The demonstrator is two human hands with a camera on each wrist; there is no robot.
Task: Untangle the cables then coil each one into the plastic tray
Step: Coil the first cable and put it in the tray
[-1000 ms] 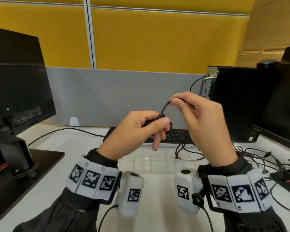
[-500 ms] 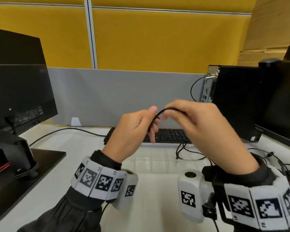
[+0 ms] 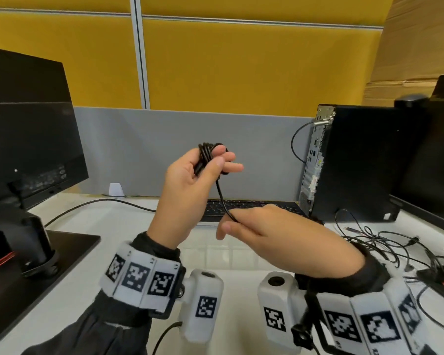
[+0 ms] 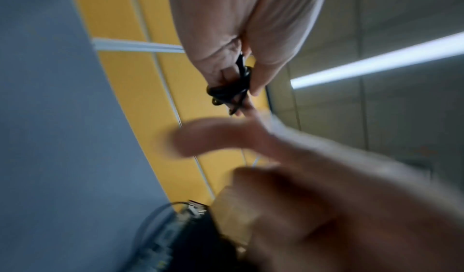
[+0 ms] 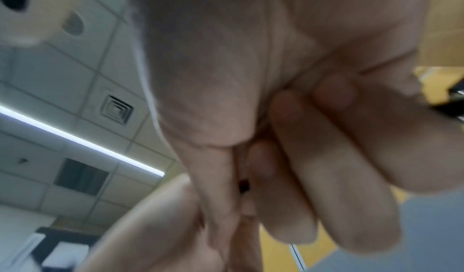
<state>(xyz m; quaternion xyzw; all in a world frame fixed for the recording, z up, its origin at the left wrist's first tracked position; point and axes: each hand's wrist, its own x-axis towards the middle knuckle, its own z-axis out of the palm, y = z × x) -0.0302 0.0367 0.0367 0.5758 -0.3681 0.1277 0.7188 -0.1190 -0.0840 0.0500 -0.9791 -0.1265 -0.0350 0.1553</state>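
My left hand (image 3: 203, 167) is raised above the desk and grips a small coil of black cable (image 3: 207, 153) wound round its fingers; the same coil (image 4: 229, 92) shows in the left wrist view. One strand of that cable (image 3: 220, 194) runs down to my right hand (image 3: 232, 222), which pinches it between thumb and fingers just above the keyboard. A dark bit of cable (image 5: 244, 186) peeks out between the right fingers. The clear plastic tray (image 3: 231, 254) lies on the desk under both hands, mostly hidden. A tangle of black cables (image 3: 385, 242) lies at the right.
A black keyboard (image 3: 249, 206) sits behind the tray. A computer tower (image 3: 354, 160) stands at the right, with a monitor (image 3: 436, 155) beside it. Another monitor (image 3: 28, 139) on its stand fills the left. A grey and yellow partition closes the back.
My left hand has risen and turned palm-up with the coil now wound round its fingers. My right hand has dropped low, drawing one strand of the cable downward.
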